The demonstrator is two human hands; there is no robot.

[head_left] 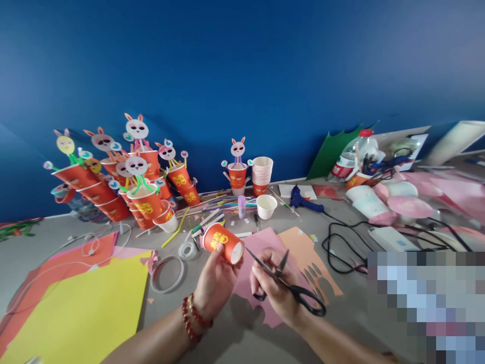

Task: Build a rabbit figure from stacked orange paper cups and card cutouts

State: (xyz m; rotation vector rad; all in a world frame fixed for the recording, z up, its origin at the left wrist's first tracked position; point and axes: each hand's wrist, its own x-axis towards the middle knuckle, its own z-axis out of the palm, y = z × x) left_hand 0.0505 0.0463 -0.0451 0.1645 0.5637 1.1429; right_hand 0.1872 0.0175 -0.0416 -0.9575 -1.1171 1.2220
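Red paper cup (pixel 219 241) lies gripped in the left hand (pixel 217 283); the right hand (pixel 275 283) grasps black-handled scissors (pixel 279 275).

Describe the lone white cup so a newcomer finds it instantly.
Start at the blue wall: a tall stack of cups stands near its foot. Just in front, right of the purple tube, sits the white cup. Unlike the stack, it stands alone and shows no red.

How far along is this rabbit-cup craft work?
Several rabbit-topped cups by the blue wall look finished. The left hand holds a red cup without a rabbit, the right hand open scissors. Probably left: that cup and the nested cups, none rabbit-topped.
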